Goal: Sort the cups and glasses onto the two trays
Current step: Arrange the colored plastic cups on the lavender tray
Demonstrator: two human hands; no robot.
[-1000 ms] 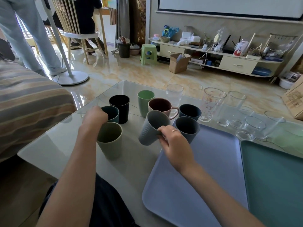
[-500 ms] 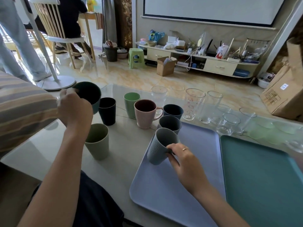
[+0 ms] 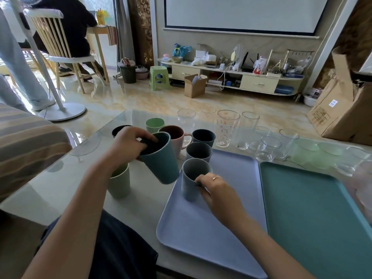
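Note:
My right hand [image 3: 217, 190] grips the rim of a grey ribbed cup [image 3: 190, 184] that stands on the lavender tray [image 3: 221, 218]. My left hand [image 3: 130, 143] holds a teal cup [image 3: 161, 162] tilted in the air just left of that tray. The teal-green tray [image 3: 314, 218] lies to the right. On the glass table stand a sage cup [image 3: 119, 184], a black cup [image 3: 117, 130], a light green cup [image 3: 155, 124], a pink mug [image 3: 175, 137] and two dark blue-grey cups [image 3: 203, 136] [image 3: 198, 152]. Several clear glasses [image 3: 228, 127] line the far side.
A striped sofa arm [image 3: 26, 143] is at my left. A fan stand [image 3: 62, 111] and a cardboard box [image 3: 346, 109] sit on the floor beyond the table. Pale green glass lids [image 3: 314, 152] lie behind the teal-green tray. A person sits on a chair at the back left.
My left hand carried the teal cup from the far left toward the lavender tray. My right hand brought the grey cup upright onto the tray.

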